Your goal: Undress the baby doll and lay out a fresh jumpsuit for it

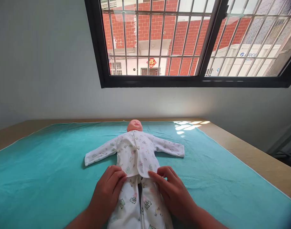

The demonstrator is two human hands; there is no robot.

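A baby doll [134,125] lies on its back on a teal blanket [40,165], arms spread, dressed in a white printed shirt [136,152] and matching white printed trousers [136,203]. My left hand [108,189] rests on the doll's left hip, fingers curled at the shirt's lower hem and the trouser waist. My right hand [170,189] lies on the other hip, its fingertips pinching the shirt hem near the middle. Both hands press on the cloth at the waist.
The blanket covers a wooden table [255,156] that stands against a grey wall. A black-framed barred window [183,41] is above, with a red brick building outside. Sunlight falls on the blanket's far right corner.
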